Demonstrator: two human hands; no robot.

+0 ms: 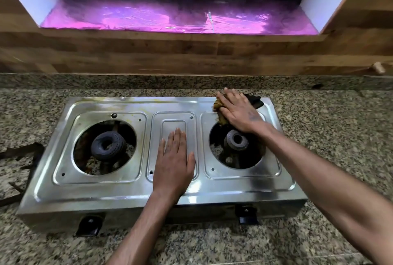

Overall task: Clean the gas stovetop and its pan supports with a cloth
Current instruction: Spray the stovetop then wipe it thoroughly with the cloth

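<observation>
Wiping the far right corner of the stainless two-burner gas stovetop [119, 188] is judged the step in hand.

On the granite counter [331, 137] the stovetop is seen with both burner wells bare; the pan supports [19, 158] are taken off and appear to lie dark on the counter at the left. The stovetop is steadied by the left hand [173, 158], laid flat with straight fingers on the middle panel, nothing held. An olive-and-black cloth [221, 114] is pressed down behind the right burner [236, 139] by the right hand [238, 111], fingers spread flat upon it. Next, the cloth is probably to be drawn forward around the well.
</observation>
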